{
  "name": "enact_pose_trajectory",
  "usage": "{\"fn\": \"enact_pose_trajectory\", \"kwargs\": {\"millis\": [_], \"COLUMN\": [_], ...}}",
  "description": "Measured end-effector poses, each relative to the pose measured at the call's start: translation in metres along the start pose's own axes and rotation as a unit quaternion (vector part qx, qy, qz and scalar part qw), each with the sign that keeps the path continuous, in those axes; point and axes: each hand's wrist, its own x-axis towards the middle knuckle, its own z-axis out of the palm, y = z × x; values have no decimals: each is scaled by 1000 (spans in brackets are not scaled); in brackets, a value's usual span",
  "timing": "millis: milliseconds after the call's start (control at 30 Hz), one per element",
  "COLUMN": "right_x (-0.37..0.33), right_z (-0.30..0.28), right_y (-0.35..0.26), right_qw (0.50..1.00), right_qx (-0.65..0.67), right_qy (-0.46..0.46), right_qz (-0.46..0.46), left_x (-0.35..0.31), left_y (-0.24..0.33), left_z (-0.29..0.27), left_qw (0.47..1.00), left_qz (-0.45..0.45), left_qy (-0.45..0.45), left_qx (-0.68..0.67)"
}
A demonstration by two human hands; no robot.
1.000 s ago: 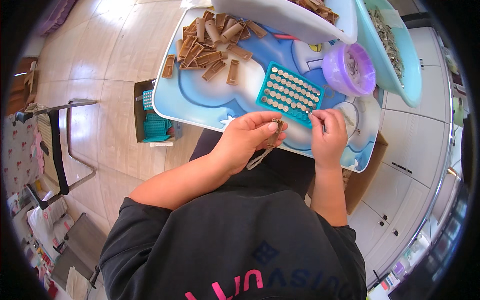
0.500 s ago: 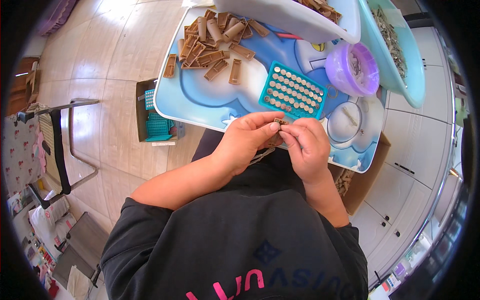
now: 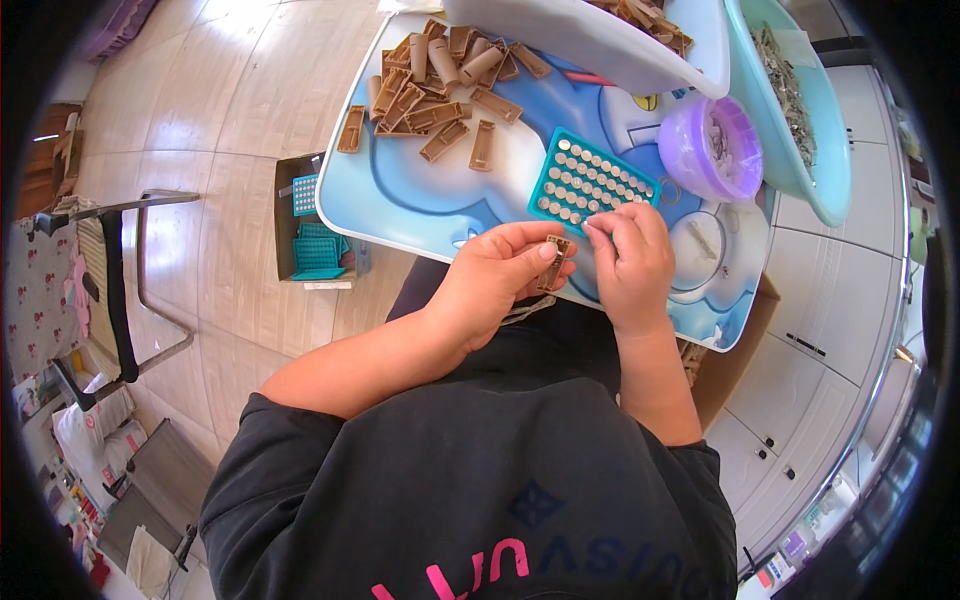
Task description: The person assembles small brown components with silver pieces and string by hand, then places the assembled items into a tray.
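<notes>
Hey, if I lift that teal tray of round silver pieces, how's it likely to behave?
The teal tray looks moulded and straight-edged, so probably stiff. The round silver pieces filling most of it look metallic, so it may be heavy for its size. They sit uncovered, so tilting could spill them.

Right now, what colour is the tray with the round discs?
The tray is teal; it shows best in the head view.

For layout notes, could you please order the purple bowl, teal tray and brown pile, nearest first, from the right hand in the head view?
1. Teal tray, just beyond the right hand.
2. Purple bowl, upper right.
3. Brown pile, upper left.
</notes>
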Motion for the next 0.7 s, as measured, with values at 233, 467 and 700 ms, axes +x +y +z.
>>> {"fn": "enact_pose_trajectory", "kwargs": {"millis": [233, 467, 700], "right_x": [-4, -9, 4], "right_z": [-1, 3, 7], "right_y": [-22, -20, -2], "right_qw": [991, 987, 997], "right_qx": [136, 158, 68], "right_qy": [16, -18, 31], "right_qz": [4, 1, 8], "left_x": [2, 3, 2], "left_y": [0, -3, 0], "left_z": [0, -1, 1], "left_qw": [1000, 1000, 1000], "left_qz": [2, 6, 0], "left_qy": [2, 14, 21], "left_qx": [4, 9, 12]}}
